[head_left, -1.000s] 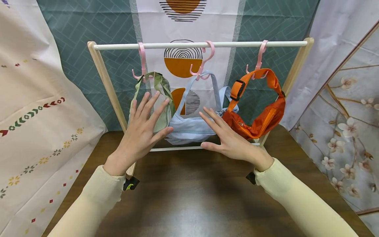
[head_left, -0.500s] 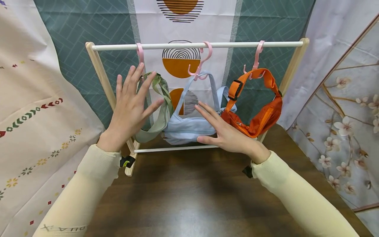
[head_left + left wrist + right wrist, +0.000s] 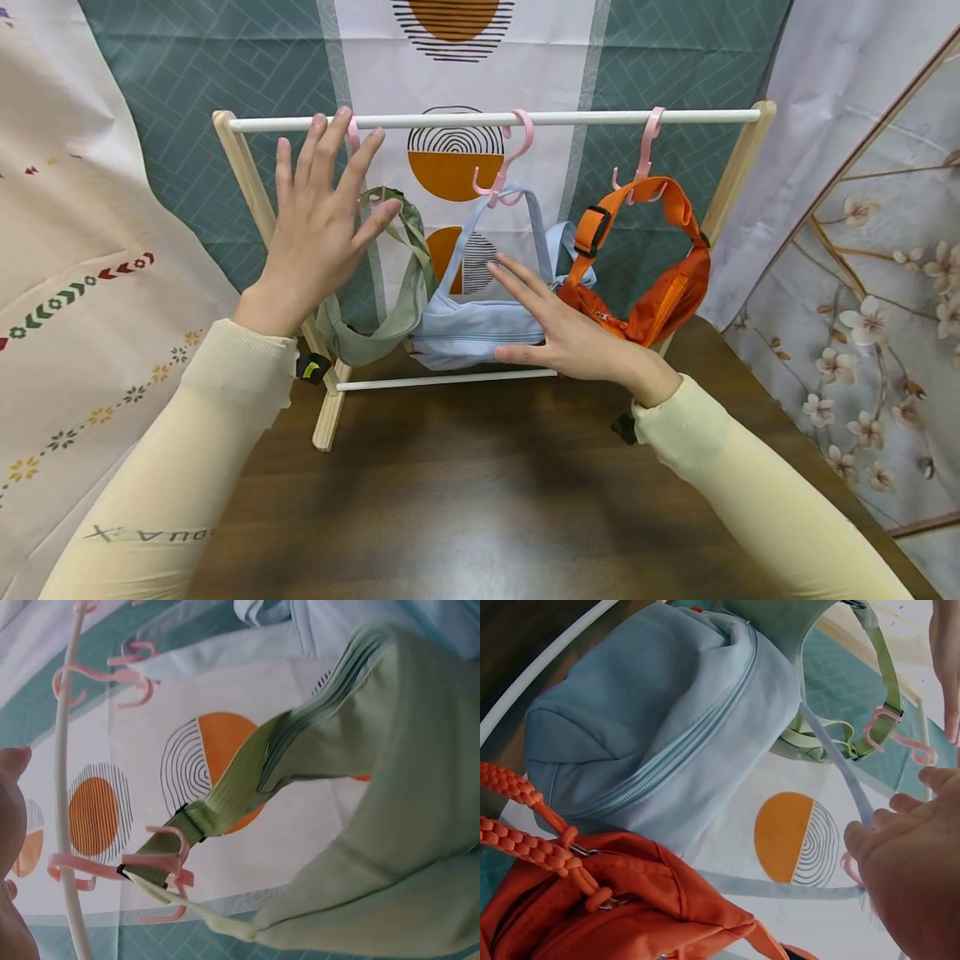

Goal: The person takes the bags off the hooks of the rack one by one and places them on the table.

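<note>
My left hand (image 3: 315, 221) is raised with fingers spread, its fingertips in front of the white rail (image 3: 585, 117) and the left pink hook (image 3: 352, 136). Below it a green bag (image 3: 371, 346) hangs by its strap; the left wrist view shows that strap looped over the hook. A light blue bag (image 3: 476, 329) hangs from the middle pink hook (image 3: 517, 150). In front of this bag my right hand (image 3: 570, 333) extends its fingers, holding nothing. An orange bag (image 3: 671, 300) with a black buckle hangs on the right pink hook (image 3: 647, 150), partly behind the right hand.
The rack has wooden side legs (image 3: 326, 417) and a lower white bar (image 3: 450, 380). It stands on a dark brown table (image 3: 450, 500). Behind it hangs a patterned cloth (image 3: 180, 67); more fabric hangs at both sides.
My left hand has risen and moved left, from in front of the green bag up to the rail. The green bag is now less covered. My right hand has shifted only slightly.
</note>
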